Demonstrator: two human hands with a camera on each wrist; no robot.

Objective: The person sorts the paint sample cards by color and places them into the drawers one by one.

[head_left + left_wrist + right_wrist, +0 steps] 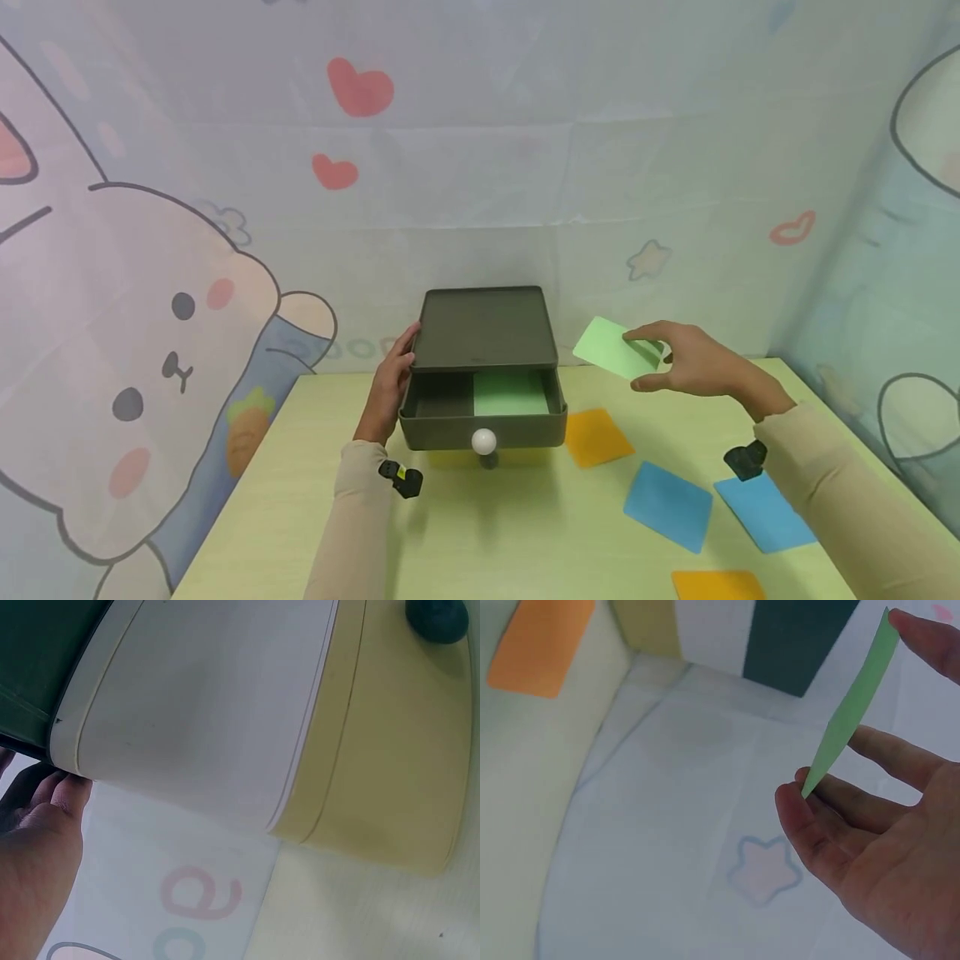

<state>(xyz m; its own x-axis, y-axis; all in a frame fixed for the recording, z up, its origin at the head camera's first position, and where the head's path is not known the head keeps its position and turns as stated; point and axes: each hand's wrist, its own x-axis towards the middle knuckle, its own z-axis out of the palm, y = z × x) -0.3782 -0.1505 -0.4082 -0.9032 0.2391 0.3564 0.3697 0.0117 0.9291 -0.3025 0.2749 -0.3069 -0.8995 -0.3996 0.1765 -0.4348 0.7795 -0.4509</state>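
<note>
Pinching green card (603,345) by edges, right hand (693,362) has thumb and fingers part-spread; card held up right of drawer unit (483,329). Thin edge hold could let card slip or buckle. Left hand (386,390) touches unit's left side, fingers slightly bent; light contact could let unit shift. Drawer (442,433) jutting from unit's front could snag card.
</note>
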